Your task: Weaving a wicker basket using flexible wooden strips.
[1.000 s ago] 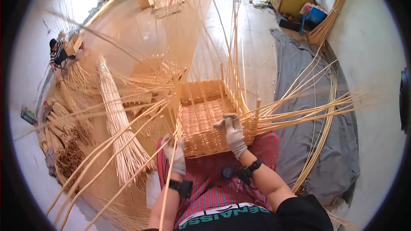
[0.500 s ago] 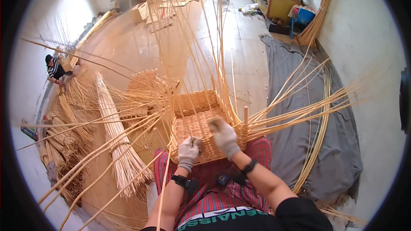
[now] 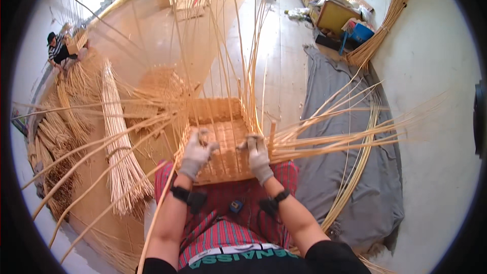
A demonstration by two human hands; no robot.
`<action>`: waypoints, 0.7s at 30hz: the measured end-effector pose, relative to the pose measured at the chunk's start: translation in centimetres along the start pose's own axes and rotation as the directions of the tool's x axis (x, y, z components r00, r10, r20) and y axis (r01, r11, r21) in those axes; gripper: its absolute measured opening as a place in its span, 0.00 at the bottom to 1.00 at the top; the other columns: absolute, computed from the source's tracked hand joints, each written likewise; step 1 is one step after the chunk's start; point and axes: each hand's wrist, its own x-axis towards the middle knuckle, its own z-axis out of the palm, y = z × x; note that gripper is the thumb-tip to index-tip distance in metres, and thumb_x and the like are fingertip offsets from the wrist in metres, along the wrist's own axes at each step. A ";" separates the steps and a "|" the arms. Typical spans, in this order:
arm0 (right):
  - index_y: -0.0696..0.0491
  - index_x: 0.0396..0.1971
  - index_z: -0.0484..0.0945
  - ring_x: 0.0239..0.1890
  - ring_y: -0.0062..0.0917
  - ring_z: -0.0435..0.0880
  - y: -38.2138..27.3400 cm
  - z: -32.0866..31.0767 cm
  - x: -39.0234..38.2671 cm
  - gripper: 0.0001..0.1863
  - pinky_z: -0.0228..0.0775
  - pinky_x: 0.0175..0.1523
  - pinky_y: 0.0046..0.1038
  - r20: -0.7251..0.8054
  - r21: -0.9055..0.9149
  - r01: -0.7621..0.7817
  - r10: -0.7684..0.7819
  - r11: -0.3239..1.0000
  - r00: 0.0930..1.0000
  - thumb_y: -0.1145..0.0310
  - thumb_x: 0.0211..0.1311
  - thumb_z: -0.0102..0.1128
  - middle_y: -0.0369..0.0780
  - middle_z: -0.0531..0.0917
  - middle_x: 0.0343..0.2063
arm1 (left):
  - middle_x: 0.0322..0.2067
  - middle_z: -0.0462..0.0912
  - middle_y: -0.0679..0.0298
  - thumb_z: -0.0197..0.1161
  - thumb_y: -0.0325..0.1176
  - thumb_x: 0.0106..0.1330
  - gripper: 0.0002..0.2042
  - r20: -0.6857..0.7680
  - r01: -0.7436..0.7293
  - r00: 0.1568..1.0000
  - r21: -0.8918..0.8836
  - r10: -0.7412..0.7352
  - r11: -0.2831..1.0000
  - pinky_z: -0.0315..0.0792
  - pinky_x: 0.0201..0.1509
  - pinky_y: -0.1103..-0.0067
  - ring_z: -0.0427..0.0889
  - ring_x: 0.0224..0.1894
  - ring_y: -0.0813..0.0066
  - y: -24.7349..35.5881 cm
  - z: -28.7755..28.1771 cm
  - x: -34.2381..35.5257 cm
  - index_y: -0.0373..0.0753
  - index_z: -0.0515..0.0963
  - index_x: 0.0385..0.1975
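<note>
A half-woven wicker basket (image 3: 218,106) rests on my lap, with long upright rods rising from its far and side walls and more fanning out to left and right. My left hand (image 3: 195,155), in a pale work glove, is at the near left side wall. Its thumb points over the inside; its fingers are slightly blurred. At the near right side wall, my gloved right hand (image 3: 258,158) has its thumb turned inward and its fingers bent at the rim. Both hands appear to grip the basket walls. A short thick stick (image 3: 272,134) stands at the right corner.
A bundle of peeled rods (image 3: 116,142) and piles of wicker (image 3: 53,147) lie left. A grey cloth (image 3: 355,172) with loose rods covers the right floor. A small blue tool (image 3: 236,206) lies on my lap. Another person (image 3: 63,48) crouches far left.
My hands have moved apart, the left one to the basket's left side and the right one down onto its right side. The whole scene has shifted left in view.
</note>
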 end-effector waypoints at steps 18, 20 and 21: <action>0.46 0.72 0.57 0.48 0.26 0.84 -6.4 0.2 8.9 0.39 0.78 0.50 0.22 0.241 -0.678 0.436 -0.381 0.592 0.893 0.81 0.61 0.59 0.44 0.81 0.53 | 0.17 0.79 0.62 0.54 0.55 0.74 0.21 0.110 0.158 0.977 0.197 -0.182 0.968 0.73 0.22 0.73 0.81 0.16 0.72 0.3 9.9 -1.6 0.41 0.79 0.41; 0.48 0.73 0.56 0.46 0.27 0.84 -5.7 0.3 10.0 0.41 0.77 0.50 0.21 0.365 -0.778 0.529 -0.442 0.339 0.819 0.81 0.59 0.59 0.44 0.81 0.51 | 0.16 0.78 0.62 0.59 0.53 0.72 0.20 0.050 0.209 0.975 0.136 -0.217 0.968 0.71 0.21 0.73 0.78 0.15 0.73 0.7 10.1 -1.3 0.39 0.79 0.38; 0.49 0.72 0.57 0.46 0.26 0.84 -5.5 -1.1 8.9 0.37 0.78 0.51 0.27 0.136 -0.499 0.411 -0.400 0.763 0.907 0.83 0.64 0.53 0.42 0.82 0.47 | 0.16 0.78 0.62 0.61 0.52 0.71 0.20 0.091 0.232 0.966 0.108 -0.243 0.967 0.71 0.21 0.74 0.77 0.14 0.74 0.5 9.5 -1.0 0.38 0.79 0.37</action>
